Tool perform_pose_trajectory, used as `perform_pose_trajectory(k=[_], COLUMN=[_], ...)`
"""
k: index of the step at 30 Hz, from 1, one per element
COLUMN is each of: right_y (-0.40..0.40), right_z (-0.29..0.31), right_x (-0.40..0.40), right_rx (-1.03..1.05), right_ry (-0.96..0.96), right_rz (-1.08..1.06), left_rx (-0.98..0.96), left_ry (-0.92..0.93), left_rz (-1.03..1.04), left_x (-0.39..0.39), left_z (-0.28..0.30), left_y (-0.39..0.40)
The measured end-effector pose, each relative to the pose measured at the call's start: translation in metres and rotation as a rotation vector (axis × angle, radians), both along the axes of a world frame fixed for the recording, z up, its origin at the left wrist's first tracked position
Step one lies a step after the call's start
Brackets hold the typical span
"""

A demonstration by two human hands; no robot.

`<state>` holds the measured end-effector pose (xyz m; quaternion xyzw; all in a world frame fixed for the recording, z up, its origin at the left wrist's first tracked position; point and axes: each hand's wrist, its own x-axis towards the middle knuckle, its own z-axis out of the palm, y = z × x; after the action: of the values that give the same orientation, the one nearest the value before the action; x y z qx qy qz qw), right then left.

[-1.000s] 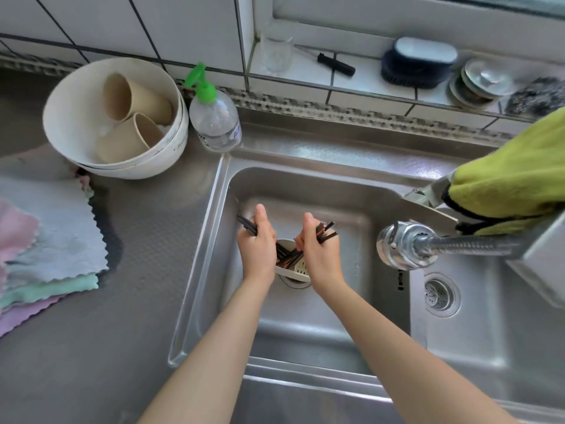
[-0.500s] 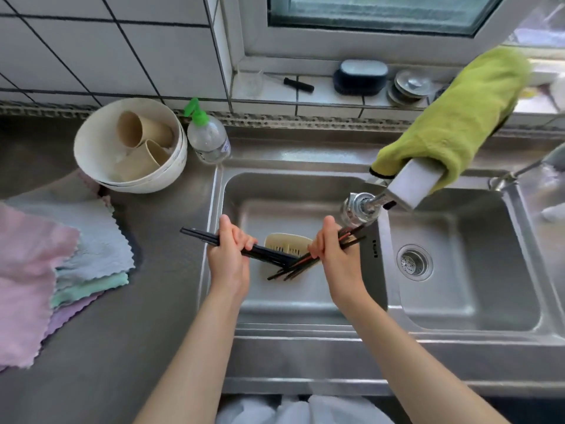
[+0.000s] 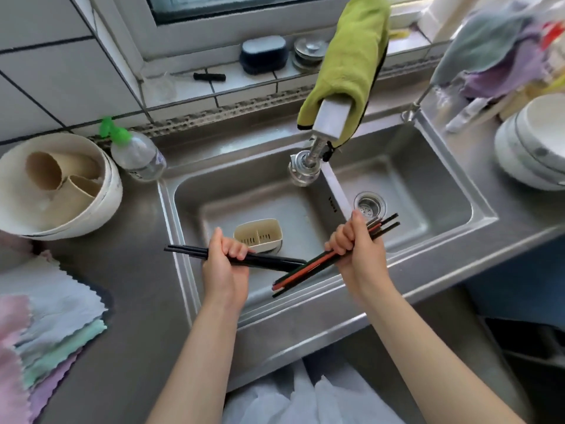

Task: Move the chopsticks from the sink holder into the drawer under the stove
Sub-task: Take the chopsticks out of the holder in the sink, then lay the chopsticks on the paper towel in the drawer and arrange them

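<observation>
Two fists are what we see first: our left hand [image 3: 224, 264] has its fingers [image 3: 237, 250] curled tight around a bundle of black chopsticks [image 3: 269, 261], and our right hand [image 3: 356, 249] has its fingers [image 3: 337, 240] wrapped firmly around a second bundle, the mixed chopsticks [image 3: 308, 267], where black sticks lie with at least one red one. The black bundle runs nearly level, its ends sticking out past the left rim of the sink [image 3: 189, 270]. The mixed bundle slants from upper right, near the drain [image 3: 369, 205], down to lower left. The inner ends of the two bundles cross or meet between our hands; we cannot tell whether they touch. Both bundles hang above the left basin, clear of the holder [image 3: 258, 235], a cream divided cup standing on the basin floor just behind our left hand. Over the divider between the basins the faucet [image 3: 305, 166] points down, with a green cloth [image 3: 348, 62] draped over its arm. On the counter at left sit a soap bottle [image 3: 137, 154], a large bowl [image 3: 104, 206] holding cups [image 3: 46, 169], and stacked cloths [image 3: 58, 316].
</observation>
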<state>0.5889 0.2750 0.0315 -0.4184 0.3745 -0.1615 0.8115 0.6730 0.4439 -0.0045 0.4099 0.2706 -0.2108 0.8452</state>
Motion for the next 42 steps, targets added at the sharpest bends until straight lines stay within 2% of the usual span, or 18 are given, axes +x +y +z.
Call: perform_pose_trajectory(k=[7,15,20,28,37,42], right_y=[-0.015,-0.051,-0.082,-0.134,-0.172,-0.189], right_z=[0.006,0.024,0.033,0.039,0.026,0.020], right_x=[-0.038,-0.113,-0.181,-0.344,-0.529,-0.601], right_rx=[-0.034,-0.100,-0.106,-0.140,-0.126,-0.108], right_ry=[-0.024,0.019,-0.021,-0.027,0.034,0.033], right_rz=[-0.139,-0.300,-0.440,-0.698,-0.922,-1.031], left_rx=[0.014,0.180,0.177,0.136,0.167,0.114], left_ry=[-0.033,-0.188,-0.250,-0.411,-0.476,-0.493], left_rz=[-0.149,-0.497,-0.678,-0.937,-1.227,-1.315], left_x=[-0.020,-0.063,-0.113,-0.279,-0.461,-0.528], left_z=[0.009,0.028,0.038,0.042,0.035,0.034], left_y=[-0.039,-0.105,-0.158,-0.244,-0.311,-0.345])
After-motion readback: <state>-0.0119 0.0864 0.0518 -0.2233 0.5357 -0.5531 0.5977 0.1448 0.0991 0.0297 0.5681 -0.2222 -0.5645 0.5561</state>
